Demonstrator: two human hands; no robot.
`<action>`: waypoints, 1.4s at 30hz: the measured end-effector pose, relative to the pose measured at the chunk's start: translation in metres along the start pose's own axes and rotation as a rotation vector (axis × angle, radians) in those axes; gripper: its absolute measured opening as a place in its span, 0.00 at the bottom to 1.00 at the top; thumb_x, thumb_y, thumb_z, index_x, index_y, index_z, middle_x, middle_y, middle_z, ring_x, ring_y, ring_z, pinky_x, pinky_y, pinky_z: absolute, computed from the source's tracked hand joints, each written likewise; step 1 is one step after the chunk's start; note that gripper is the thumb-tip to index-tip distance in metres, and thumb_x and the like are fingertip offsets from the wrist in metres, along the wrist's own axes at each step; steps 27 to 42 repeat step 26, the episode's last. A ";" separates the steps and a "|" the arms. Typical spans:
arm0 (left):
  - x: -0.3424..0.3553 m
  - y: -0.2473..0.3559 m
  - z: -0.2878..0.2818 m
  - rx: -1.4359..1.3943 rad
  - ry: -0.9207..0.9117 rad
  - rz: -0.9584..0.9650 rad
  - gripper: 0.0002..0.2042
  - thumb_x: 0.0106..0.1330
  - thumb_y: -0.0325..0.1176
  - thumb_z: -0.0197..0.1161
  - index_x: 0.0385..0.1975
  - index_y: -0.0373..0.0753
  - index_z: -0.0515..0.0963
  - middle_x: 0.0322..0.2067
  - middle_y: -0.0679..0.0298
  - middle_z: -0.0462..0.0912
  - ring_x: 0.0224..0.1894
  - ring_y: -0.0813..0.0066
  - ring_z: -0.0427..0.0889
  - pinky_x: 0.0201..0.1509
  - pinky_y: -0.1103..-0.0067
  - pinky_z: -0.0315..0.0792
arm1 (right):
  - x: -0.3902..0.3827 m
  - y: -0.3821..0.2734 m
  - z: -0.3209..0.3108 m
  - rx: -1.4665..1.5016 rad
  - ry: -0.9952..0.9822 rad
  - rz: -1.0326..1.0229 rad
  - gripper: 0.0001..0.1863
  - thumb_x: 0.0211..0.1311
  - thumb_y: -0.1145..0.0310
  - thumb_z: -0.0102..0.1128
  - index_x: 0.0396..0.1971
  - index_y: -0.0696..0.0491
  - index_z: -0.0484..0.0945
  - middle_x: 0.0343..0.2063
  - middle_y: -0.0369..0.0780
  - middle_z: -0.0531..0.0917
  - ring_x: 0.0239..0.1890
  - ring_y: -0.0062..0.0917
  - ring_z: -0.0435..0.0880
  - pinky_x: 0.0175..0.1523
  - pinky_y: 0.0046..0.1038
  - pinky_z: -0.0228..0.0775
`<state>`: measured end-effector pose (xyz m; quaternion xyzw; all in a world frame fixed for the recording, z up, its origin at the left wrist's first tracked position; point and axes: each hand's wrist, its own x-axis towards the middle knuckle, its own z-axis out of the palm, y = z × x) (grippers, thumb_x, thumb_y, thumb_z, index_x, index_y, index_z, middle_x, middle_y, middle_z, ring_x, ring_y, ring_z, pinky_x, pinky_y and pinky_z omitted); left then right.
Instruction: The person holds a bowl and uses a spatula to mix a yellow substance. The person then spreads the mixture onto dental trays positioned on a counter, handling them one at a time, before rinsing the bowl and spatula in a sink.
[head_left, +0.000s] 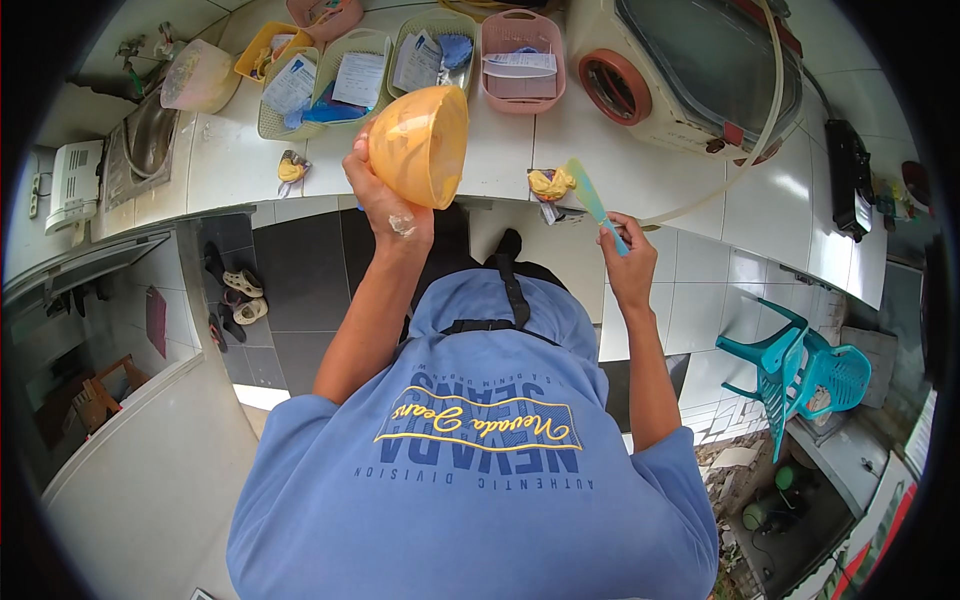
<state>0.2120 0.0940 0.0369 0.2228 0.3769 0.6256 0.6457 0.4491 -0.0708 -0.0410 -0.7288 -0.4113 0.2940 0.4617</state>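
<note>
My left hand (pixel 392 205) grips a yellow-orange bowl (pixel 412 148), tilted on its side above the counter's front edge. A whitish smear marks the skin near that wrist. In my right hand (pixel 630 262) is a spatula (pixel 590 196) with a pale green blade and a blue handle, its fingers closed round the handle. The blade's tip is at a lump of yellow paste (pixel 549 184) on the counter's edge; whether it presses into the paste I cannot tell. A smaller yellow lump (pixel 291 170) sits on the counter left of the bowl.
Green baskets (pixel 362 42) and a pink basket (pixel 522 95) with papers stand behind the bowl on the white tiled counter (pixel 225 165). A box cabinet (pixel 640 125) with a round reddish port and a hose is at back right. Teal chairs (pixel 790 365) stand right; a sink (pixel 150 140) lies left.
</note>
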 end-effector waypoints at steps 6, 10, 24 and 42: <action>-0.008 0.003 -0.008 0.004 0.083 -0.045 0.19 0.69 0.48 0.42 0.48 0.42 0.68 0.47 0.64 0.74 0.53 0.71 0.74 0.59 0.72 0.68 | -0.011 -0.013 0.013 -0.239 0.135 -0.297 0.10 0.61 0.73 0.57 0.42 0.54 0.79 0.29 0.43 0.84 0.24 0.27 0.82 0.31 0.26 0.72; -0.007 0.007 -0.011 -0.014 0.116 -0.031 0.19 0.68 0.46 0.41 0.48 0.41 0.71 0.48 0.63 0.78 0.53 0.69 0.77 0.57 0.69 0.72 | -0.011 -0.010 0.017 -0.423 0.047 -0.306 0.09 0.62 0.73 0.57 0.42 0.54 0.79 0.29 0.42 0.83 0.23 0.26 0.81 0.30 0.26 0.72; -0.008 0.019 -0.018 -0.001 0.136 -0.013 0.20 0.68 0.47 0.40 0.49 0.41 0.71 0.49 0.63 0.78 0.53 0.67 0.77 0.58 0.67 0.71 | 0.008 -0.023 -0.009 -0.607 0.025 -0.298 0.14 0.61 0.67 0.58 0.47 0.50 0.80 0.29 0.39 0.80 0.28 0.32 0.80 0.34 0.32 0.72; -0.008 0.018 -0.020 -0.010 0.124 -0.015 0.21 0.68 0.47 0.40 0.50 0.41 0.70 0.49 0.62 0.77 0.53 0.67 0.77 0.59 0.67 0.71 | 0.011 -0.023 -0.009 -0.687 -0.041 -0.293 0.15 0.60 0.67 0.59 0.48 0.50 0.80 0.29 0.40 0.80 0.30 0.33 0.81 0.35 0.32 0.73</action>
